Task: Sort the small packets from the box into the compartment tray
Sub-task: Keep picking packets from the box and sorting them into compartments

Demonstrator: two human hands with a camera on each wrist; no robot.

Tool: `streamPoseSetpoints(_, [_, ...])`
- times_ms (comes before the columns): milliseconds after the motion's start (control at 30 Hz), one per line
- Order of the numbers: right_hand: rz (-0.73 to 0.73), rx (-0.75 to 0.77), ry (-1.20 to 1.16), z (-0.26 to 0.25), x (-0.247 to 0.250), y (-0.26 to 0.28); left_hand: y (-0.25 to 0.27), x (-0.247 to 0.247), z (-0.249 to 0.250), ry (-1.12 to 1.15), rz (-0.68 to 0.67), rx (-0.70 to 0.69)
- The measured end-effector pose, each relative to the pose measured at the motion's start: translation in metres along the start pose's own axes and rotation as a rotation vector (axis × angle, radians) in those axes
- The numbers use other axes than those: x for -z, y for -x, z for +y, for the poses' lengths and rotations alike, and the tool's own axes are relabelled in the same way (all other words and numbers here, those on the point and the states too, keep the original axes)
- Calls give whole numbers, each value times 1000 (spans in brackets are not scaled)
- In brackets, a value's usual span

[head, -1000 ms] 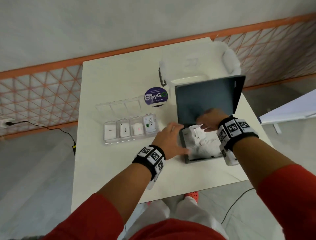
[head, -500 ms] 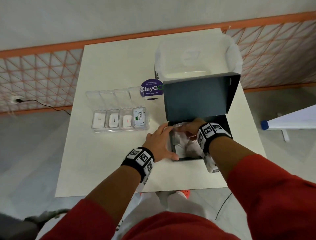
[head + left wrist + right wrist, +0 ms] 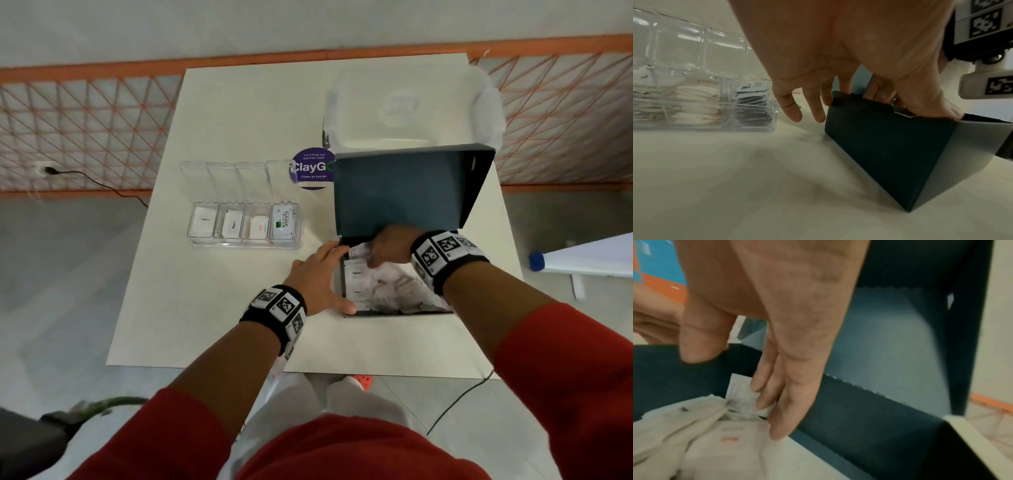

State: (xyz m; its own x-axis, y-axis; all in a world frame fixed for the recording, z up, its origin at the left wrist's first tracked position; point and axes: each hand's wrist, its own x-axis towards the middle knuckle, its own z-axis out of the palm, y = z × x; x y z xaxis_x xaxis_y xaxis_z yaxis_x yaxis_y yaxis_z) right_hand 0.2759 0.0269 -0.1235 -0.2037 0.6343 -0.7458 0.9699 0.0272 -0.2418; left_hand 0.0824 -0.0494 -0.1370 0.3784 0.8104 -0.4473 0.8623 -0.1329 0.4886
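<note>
A dark box (image 3: 400,192) stands at the table's right with its lid up and a heap of small white packets (image 3: 387,287) inside. My left hand (image 3: 334,277) grips the box's left wall (image 3: 890,154), thumb on the rim near the front corner and fingers at the far corner. My right hand (image 3: 387,250) reaches into the far left corner of the box. Its straight fingers (image 3: 764,394) touch a white packet (image 3: 740,391) standing against the wall, with the thumb held apart. The clear compartment tray (image 3: 245,244) sits to the left, with packets in all its compartments.
The tray's clear lid (image 3: 236,178) stands open behind it. A round purple sticker (image 3: 313,168) lies between tray and box. A clear lidded container (image 3: 407,106) sits at the table's back right. A white board (image 3: 582,257) juts in beyond the right edge.
My right hand has moved from the middle of the box to its far left corner and touches a standing packet. My left hand has stayed on the box's left wall.
</note>
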Motion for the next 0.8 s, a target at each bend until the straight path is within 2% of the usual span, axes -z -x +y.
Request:
streamPoseSetpoints(133, [27, 191, 19, -18, -11, 6, 0, 2, 2, 1, 0, 8])
streamPoseSetpoints(300, [-99, 242, 226, -24, -32, 0, 1, 3, 4, 3, 2, 26])
streamPoseSetpoints(400, [-174, 227, 134, -17, -24, 0, 1, 3, 4, 9, -1, 25])
streamPoseSetpoints(467, [-66, 193, 81, -5, -10, -1, 1, 3, 4, 22, -3, 23])
streamPoseSetpoints(533, [4, 116, 159, 11, 3, 0, 1, 3, 4, 40, -5, 24])
streamPoseSetpoints(667, [-45, -80, 382, 46, -4, 0, 1, 2, 3, 62, -2, 27])
streamPoseSetpoints(767, [16, -139, 505, 59, -14, 4, 1, 1, 2, 88, 2, 31])
streamPoseSetpoints(800, [-17, -146, 527, 58, -15, 7, 1, 1, 1, 100, 1, 33])
